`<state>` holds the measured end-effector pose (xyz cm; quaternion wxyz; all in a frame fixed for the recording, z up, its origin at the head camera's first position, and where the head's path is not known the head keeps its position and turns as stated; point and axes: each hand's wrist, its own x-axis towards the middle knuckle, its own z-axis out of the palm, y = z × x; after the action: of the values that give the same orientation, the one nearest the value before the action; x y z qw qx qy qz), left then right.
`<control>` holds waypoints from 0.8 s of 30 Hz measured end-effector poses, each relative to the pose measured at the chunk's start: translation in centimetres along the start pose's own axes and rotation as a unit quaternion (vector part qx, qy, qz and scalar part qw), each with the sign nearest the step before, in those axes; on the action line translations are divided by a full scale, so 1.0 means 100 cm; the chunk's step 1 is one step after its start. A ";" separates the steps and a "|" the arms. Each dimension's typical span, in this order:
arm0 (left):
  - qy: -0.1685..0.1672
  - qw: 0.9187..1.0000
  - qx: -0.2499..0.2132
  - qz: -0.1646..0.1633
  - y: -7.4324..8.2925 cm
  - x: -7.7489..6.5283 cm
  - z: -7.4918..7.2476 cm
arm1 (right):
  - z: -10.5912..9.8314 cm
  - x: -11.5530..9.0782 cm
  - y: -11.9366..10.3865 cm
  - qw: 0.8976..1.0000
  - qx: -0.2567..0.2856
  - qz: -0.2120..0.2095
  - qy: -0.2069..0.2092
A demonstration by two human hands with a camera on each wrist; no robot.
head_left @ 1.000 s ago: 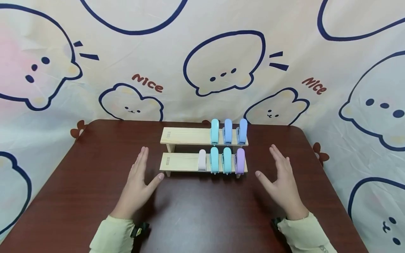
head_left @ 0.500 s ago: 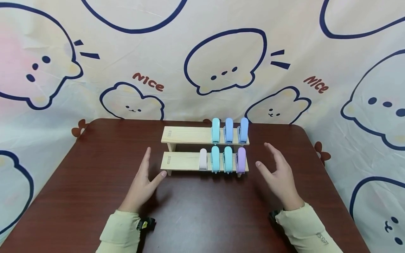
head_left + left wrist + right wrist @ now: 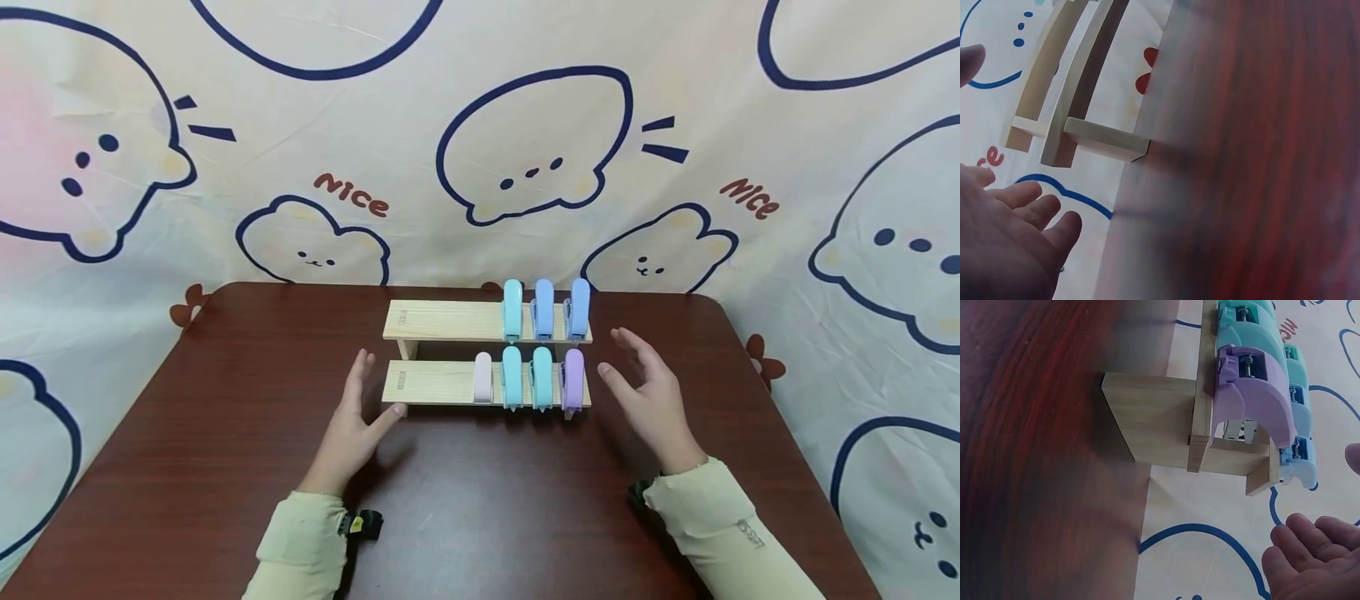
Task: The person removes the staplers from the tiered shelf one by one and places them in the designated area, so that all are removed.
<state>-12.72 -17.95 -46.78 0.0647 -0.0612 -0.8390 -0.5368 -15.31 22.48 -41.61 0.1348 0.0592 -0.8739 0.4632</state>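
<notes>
A two-tier wooden rack [image 3: 438, 383] stands on the table with several plastic spring clips on its right part. On the upper board sit a teal clip [image 3: 512, 310] and two blue clips [image 3: 577, 308]. The lower board carries a smaller white item [image 3: 483, 377] of unclear kind, two teal clips [image 3: 512, 379] and a purple clip [image 3: 573, 379], whose metal spring shows in the right wrist view. My left hand [image 3: 347, 442] is beside the rack's left end, thumb near its front corner; contact cannot be told. Off the right end, my right hand [image 3: 656, 412] holds nothing, fingers spread.
The dark red-brown table [image 3: 480, 517] extends in front of the rack and to both sides. Behind it hangs a pale cloth [image 3: 405, 142] printed with cartoon animals. Dark wrist straps [image 3: 362, 525] are worn at the sleeve cuffs.
Both hands have moved inward toward the rack's ends, the left to the right and the right to the left. The rack and clips have kept their arrangement.
</notes>
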 end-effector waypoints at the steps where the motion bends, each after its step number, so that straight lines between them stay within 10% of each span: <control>1: -0.001 1.000 -0.004 -0.004 0.000 0.001 0.001 | 0.001 0.002 0.000 1.000 0.004 0.000 -0.002; 24: -0.024 0.994 -0.082 -0.073 -0.020 0.026 0.017 | 0.019 0.036 0.002 0.997 0.070 0.004 -0.017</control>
<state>-15.72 -17.18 -48.81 0.0003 -0.0176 -0.7956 -0.6056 -19.18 21.07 -41.73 0.1139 0.0726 -0.8417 0.5227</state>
